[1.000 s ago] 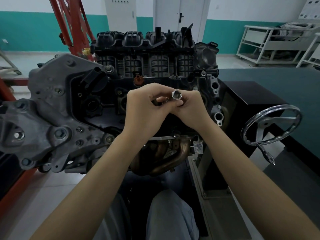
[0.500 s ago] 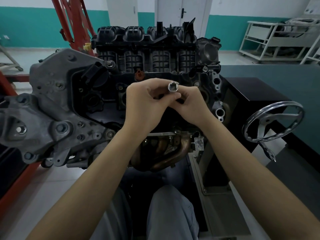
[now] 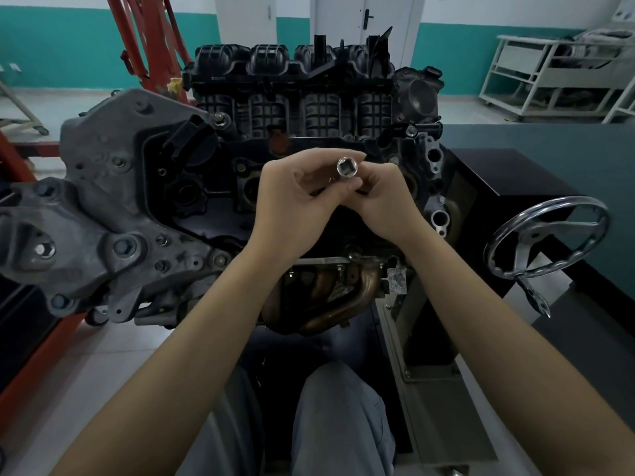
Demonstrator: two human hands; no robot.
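You've got the socket [image 3: 347,167] pinched up in the air between both hands, right in front of the engine [image 3: 113,201], about level with the valve cover and not touching it. Your left hand [image 3: 292,207] is curled round the lower part from the left. Your right hand [image 3: 383,201] closes in from the other side, fingertips on the socket's side. So both hands are clamped on it, nothing loose.

My guess on the hold: you've tipped the open end toward your face so you can look down the bore and check the size or the drive before it goes on anything. Two hands this close usually means you're seating it on something. There's a bit of metal showing just below it between your fingers, but I can't tell if that's an extension or part of the socket.

Container-wise there's not much. The socket's mouth is empty, just a bright recess. The round ports on the right end of the engine look open with nothing plugged in. The white rack [image 3: 549,73] at the back right has some grey stuff piled on its top shelf, too far off to identify.

The handwheel [image 3: 546,235] of the stand is off to your right, well apart from both hands.
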